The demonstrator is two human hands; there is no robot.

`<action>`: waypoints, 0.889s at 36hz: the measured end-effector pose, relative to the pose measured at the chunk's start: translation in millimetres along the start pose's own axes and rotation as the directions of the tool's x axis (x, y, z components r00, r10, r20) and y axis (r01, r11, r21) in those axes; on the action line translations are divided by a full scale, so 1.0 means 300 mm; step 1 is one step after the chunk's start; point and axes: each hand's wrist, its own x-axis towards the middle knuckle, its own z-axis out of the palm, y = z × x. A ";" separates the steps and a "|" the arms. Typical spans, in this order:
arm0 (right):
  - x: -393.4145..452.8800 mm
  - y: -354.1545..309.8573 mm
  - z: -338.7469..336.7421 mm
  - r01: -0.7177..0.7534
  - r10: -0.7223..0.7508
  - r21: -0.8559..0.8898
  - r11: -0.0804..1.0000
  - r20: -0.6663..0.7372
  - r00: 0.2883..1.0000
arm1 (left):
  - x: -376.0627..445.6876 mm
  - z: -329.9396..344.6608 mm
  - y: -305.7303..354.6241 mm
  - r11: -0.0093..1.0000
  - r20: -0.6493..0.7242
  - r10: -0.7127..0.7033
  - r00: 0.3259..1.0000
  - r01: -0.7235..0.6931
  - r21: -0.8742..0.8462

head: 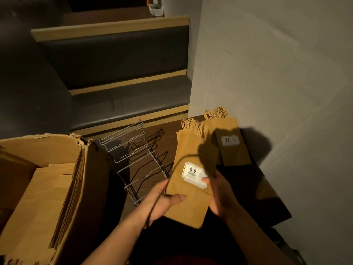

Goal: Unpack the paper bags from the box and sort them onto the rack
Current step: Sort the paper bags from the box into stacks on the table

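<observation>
A stack of flat brown paper bags (188,157) with a white label and twisted handles is held over the dark table, handles pointing away from me. My left hand (164,199) grips its lower left edge, thumb on top. My right hand (217,194) holds its right edge, thumb near the label. A second pile of the same bags (232,150) lies on the table against the wall. The open cardboard box (57,188) at the left holds several flat bags (45,199). A grey wire rack (133,159) stands between the box and the held stack.
A grey wall (267,73) rises on the right beside the dark wooden table (267,197). Beyond the rack stands a dark padded bench (124,96) with wooden trim. A small white container (155,9) sits at the far top.
</observation>
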 end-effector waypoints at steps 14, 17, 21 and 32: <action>0.244 -0.382 0.027 -0.068 -0.131 -0.621 0.781 -0.270 0.954 | -0.035 -0.027 0.179 0.992 -0.093 -0.117 0.989 0.111 -0.066; 0.254 -0.324 0.029 -0.054 -0.171 -0.645 0.762 -0.281 0.944 | -0.072 -0.063 0.170 0.983 -0.113 -0.137 0.984 0.121 -0.137; 0.214 -0.205 0.154 0.007 -0.168 -0.701 0.714 -0.161 0.973 | -0.113 -0.129 0.170 0.967 -0.157 -0.156 0.975 0.118 -0.225; 0.044 0.029 0.614 0.403 -0.279 -0.721 0.564 0.293 0.915 | -0.319 -0.391 0.152 0.962 -0.452 0.108 0.886 -0.207 -0.176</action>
